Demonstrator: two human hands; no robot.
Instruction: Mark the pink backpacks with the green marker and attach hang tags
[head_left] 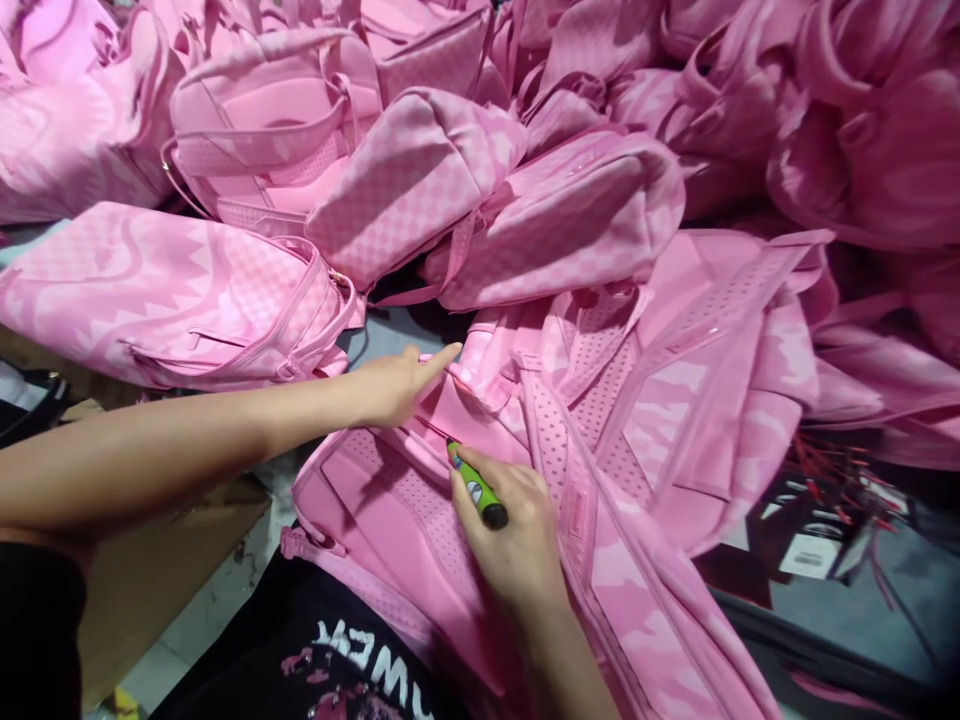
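from here, the right hand is clamped on a smooth green-handled tool over the open, perforated pink backpack; the left hand is at the backpack's rim, its grip hidden. soft checkered bags crowd beyond the backpack, grey counter showing right of it.

White lettering on black shirt, unclear, print on white tag too small to read
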